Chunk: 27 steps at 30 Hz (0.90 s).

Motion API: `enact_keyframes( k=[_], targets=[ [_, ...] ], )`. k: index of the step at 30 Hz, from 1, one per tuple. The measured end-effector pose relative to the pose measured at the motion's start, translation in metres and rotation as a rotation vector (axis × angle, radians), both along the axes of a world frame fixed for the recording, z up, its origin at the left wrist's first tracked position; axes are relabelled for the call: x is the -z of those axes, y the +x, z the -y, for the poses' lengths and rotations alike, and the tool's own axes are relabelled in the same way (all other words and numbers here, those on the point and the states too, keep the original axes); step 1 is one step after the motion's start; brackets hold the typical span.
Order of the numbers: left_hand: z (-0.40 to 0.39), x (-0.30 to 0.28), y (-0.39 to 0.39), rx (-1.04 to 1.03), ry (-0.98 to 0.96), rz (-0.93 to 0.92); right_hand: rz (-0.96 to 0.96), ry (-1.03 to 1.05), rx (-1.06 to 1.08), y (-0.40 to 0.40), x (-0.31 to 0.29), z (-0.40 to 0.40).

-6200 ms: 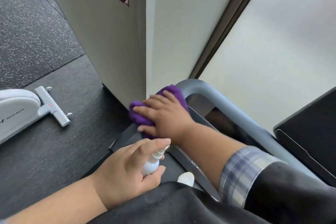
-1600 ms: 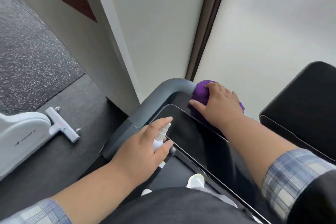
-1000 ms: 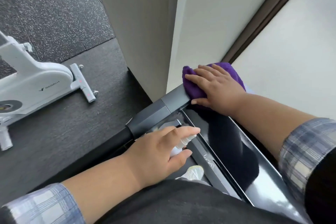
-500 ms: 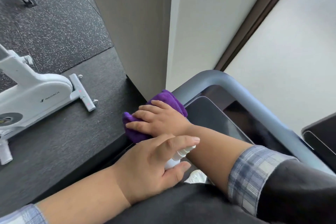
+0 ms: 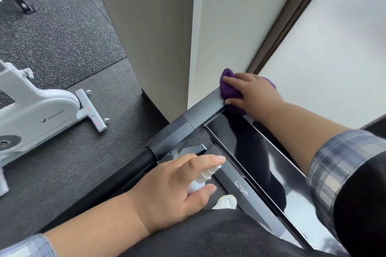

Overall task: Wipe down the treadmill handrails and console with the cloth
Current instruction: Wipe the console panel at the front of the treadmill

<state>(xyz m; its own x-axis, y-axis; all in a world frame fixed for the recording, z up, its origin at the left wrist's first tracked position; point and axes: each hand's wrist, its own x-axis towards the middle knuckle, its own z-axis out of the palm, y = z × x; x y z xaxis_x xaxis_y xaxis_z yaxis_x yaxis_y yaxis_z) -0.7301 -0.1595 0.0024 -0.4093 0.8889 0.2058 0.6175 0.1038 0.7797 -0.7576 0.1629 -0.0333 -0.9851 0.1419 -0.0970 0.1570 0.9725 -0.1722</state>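
Note:
My right hand presses a purple cloth onto the grey treadmill handrail at its far corner, fingers curved over the cloth. The glossy black console runs diagonally below that hand. My left hand grips a small white spray bottle near the handrail's black foam grip, with the index finger laid over the nozzle.
A white exercise bike stands on the dark rubber floor at left. A beige wall corner rises directly behind the handrail. A frosted window with a dark frame fills the right. My shoe tip shows below the console.
My right hand has slid the cloth from the handrail's left side up to its far corner. The left hand still holds the spray bottle in about the same place.

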Motion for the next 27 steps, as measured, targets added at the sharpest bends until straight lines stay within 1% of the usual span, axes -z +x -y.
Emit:
enact_keyframes(
  k=[3,6,8,10,12,14,16,22,25,27],
  targets=[
    [0.004,-0.001,-0.001,-0.015,0.027,-0.006,-0.093,-0.013,-0.190,0.002,0.014,0.047],
    [0.005,0.001,-0.001,-0.030,0.045,-0.011,-0.131,-0.074,-0.386,0.004,0.031,0.118],
    [0.005,0.002,0.000,-0.030,0.049,-0.013,-0.153,-0.069,-0.535,0.004,0.041,0.155],
    [0.006,0.002,0.001,-0.030,0.055,-0.020,-0.177,-0.050,-0.601,0.002,0.044,0.169],
    [0.005,0.002,0.001,-0.026,0.065,-0.031,-0.173,-0.043,-0.600,-0.002,0.040,0.164],
    [0.005,0.002,0.001,-0.015,0.071,-0.040,-0.151,-0.037,-0.556,-0.005,0.035,0.149],
    [0.004,0.001,0.003,-0.010,0.060,-0.049,-0.136,-0.032,-0.456,-0.004,0.030,0.126],
    [0.006,0.000,0.008,0.011,0.023,-0.038,-0.088,0.028,-0.062,0.019,0.016,0.046],
    [0.007,-0.003,0.011,0.032,0.019,-0.028,-0.100,0.077,0.175,0.032,0.014,0.028],
    [0.005,-0.006,0.011,0.045,0.013,-0.040,-0.091,0.090,0.291,0.038,0.011,0.024]
  ],
)
